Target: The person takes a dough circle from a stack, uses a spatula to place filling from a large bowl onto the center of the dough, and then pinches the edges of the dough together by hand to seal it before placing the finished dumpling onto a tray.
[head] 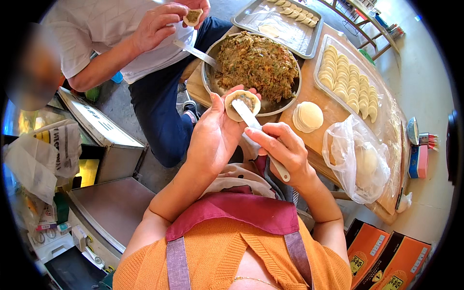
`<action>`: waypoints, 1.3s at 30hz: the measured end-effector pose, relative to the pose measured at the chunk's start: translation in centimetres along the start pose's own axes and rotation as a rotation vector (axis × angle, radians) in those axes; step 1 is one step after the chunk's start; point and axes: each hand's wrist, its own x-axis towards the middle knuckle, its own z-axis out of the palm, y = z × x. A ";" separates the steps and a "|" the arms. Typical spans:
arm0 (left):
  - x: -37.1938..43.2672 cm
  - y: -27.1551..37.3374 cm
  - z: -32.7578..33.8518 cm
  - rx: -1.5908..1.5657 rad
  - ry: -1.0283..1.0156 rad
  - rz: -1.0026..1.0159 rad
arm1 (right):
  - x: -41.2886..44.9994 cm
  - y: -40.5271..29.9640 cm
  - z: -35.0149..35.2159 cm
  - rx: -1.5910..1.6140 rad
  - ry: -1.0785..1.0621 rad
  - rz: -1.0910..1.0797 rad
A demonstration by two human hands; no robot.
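A round dough wrapper (pixel 234 113) with a dab of filling (pixel 250 103) rests on the palm and fingers of my left hand (pixel 214 134). In my right hand (pixel 284 148) is a flat spatula-like spreader (pixel 248 115), its blade lying on the filling. Just beyond my hands stands a wide metal bowl (pixel 207 81) heaped with chopped filling mix (pixel 259 61). A stack of round wrappers (pixel 308 116) sits on the wooden table to the right of my right hand.
Opposite left, another person's hand (pixel 156 27) holds a filled wrapper (pixel 193 16); a second spreader (pixel 195 51) leans in the bowl. Folded dumplings (pixel 342 78) line a clear tray (pixel 320 81); a metal tray (pixel 310 52) holds more. A plastic bag (pixel 362 159) with dough lies at right.
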 end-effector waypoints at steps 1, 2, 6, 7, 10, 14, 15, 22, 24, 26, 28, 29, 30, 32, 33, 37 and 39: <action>-0.1 0.1 0.1 -0.001 0.004 -0.003 | 0.1 -0.3 -0.2 0.003 -0.028 0.012; -0.2 0.3 0.3 0.006 -0.003 -0.004 | 0.0 0.0 0.0 0.005 -0.028 0.017; -0.2 0.5 -0.2 -0.004 0.006 0.019 | 0.0 0.8 -0.9 -0.137 -0.108 -0.160; -0.2 0.4 -0.3 -0.023 0.017 0.028 | 0.0 0.6 -1.2 -0.127 -0.090 -0.188; -0.4 0.6 -0.4 -0.058 -0.068 0.003 | 0.1 0.8 -0.7 -0.119 -0.063 -0.107; -0.4 1.4 -0.9 -0.101 -0.015 0.001 | -0.3 0.5 -2.1 -0.100 -0.025 -0.117; -0.7 1.7 -0.8 -0.022 -0.014 0.018 | -0.3 0.2 -2.7 -0.119 0.063 -0.186; -1.9 1.6 -0.8 0.090 -0.108 -0.149 | 1.6 -0.1 -2.0 -0.145 0.180 -0.109; -2.3 1.4 -0.3 0.120 -0.151 -0.218 | 1.5 0.9 -1.5 -0.112 0.146 -0.178; -2.6 1.0 0.0 0.155 -0.152 -0.220 | 2.0 1.1 -1.6 -0.142 0.151 -0.204; -2.8 0.6 -0.2 0.330 -0.146 -0.204 | 2.6 0.6 -2.0 -0.173 0.143 -0.175; -3.0 0.8 0.1 0.330 -0.146 -0.203 | 3.2 -0.2 -2.3 -0.172 0.142 -0.176; -3.2 1.0 0.8 0.511 -0.179 -0.172 | 3.8 -1.1 -2.6 -0.163 0.127 -0.065; -3.4 1.7 1.7 0.670 -0.230 -0.157 | 4.4 -1.9 -3.0 -0.143 0.105 0.100; -3.4 1.6 1.6 0.670 -0.232 -0.157 | 4.5 -2.0 -3.0 -0.145 0.106 0.100; -3.3 0.7 1.8 0.838 -0.338 -0.063 | 4.4 -2.8 -2.7 -0.203 0.168 0.105; -3.2 0.3 1.8 0.681 -0.253 -0.077 | 3.8 -3.1 -2.2 -0.097 0.324 0.270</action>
